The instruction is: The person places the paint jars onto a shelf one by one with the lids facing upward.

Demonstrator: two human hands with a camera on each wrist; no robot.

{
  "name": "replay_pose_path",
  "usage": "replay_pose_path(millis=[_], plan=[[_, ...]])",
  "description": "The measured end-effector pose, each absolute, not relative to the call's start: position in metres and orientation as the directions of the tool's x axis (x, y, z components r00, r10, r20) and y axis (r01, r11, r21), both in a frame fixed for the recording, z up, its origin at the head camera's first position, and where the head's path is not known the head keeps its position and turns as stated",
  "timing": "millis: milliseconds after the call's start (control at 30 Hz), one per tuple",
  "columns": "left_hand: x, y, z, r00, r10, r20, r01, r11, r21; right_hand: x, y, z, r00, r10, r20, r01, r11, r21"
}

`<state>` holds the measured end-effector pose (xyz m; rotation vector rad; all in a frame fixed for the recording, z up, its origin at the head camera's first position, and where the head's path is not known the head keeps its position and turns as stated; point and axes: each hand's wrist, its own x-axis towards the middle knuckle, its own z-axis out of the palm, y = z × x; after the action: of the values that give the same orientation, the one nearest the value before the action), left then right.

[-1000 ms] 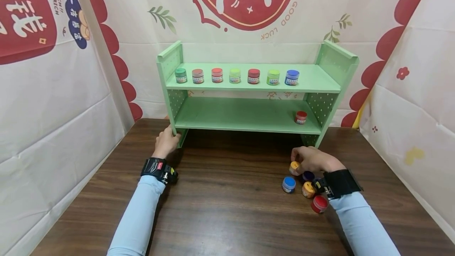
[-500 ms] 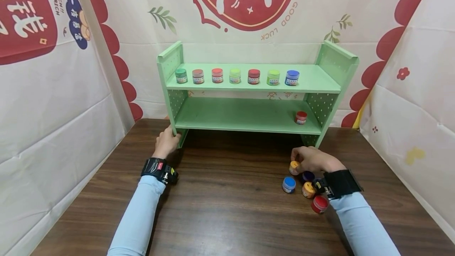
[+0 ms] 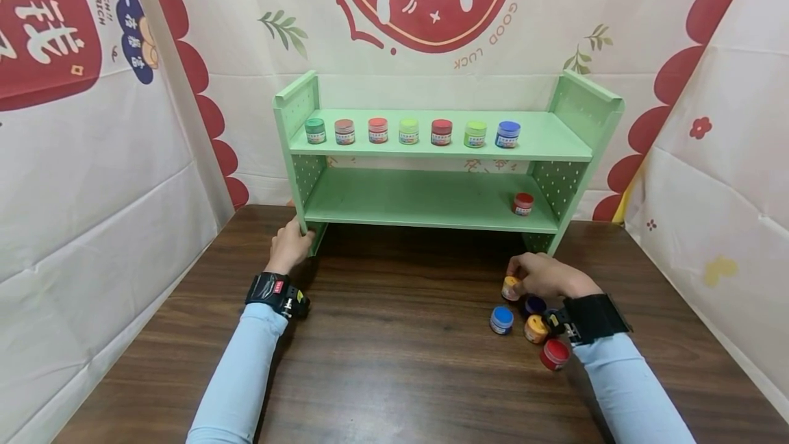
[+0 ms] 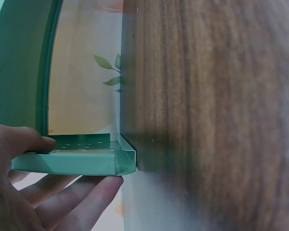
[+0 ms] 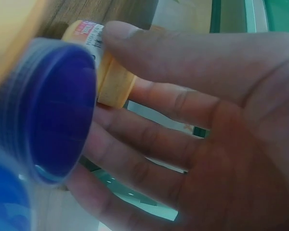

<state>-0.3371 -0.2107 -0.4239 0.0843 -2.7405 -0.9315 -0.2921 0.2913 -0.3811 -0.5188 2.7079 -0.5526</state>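
Observation:
A green two-tier shelf [image 3: 407,199] stands on the brown table. My left hand [image 3: 288,249] grips the lower end of its left side panel [image 4: 72,163], thumb inside and fingers outside in the left wrist view. At the right, my right hand [image 3: 545,275] pinches a small paint jar with a yellow-orange lid [image 3: 510,288], its label [image 5: 91,34] partly under the thumb. Close beneath this hand sits a purple-lidded jar [image 3: 534,305]. A blue jar [image 3: 501,320], another orange jar [image 3: 535,329] and a red jar [image 3: 555,354] stand around it.
Several jars line the upper tier, from a dark green one [image 3: 315,130] at left to a blue one [image 3: 507,134]. One red jar [image 3: 523,204] is on the lower tier, right end. Printed cloth [image 3: 246,122] encloses the back and sides.
The yellow-orange jar in my right hand has tipped and risen very slightly. My left hand keeps its hold on the shelf, and the other jars stay put.

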Motion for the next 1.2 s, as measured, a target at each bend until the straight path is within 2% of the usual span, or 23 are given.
replay_pose_path(millis=[800, 967, 1200], plan=[[-0.337, -0.210, -0.425, -0.967, -0.135, 0.218, 0.025, 0.796, 0.605, -0.292, 0.294, -0.380, -0.870, -0.444, -0.212, -0.309, 0.828, -0.468], [-0.337, -0.211, -0.425, -0.968, -0.129, 0.217, 0.031, 0.791, 0.611, -0.289, 0.294, -0.372, -0.868, -0.464, -0.179, -0.321, 0.797, -0.512], [-0.338, -0.212, -0.425, -0.968, -0.134, 0.213, 0.025, 0.791, 0.611, -0.285, 0.292, -0.353, -0.876, -0.480, -0.054, -0.400, 0.785, -0.473]])
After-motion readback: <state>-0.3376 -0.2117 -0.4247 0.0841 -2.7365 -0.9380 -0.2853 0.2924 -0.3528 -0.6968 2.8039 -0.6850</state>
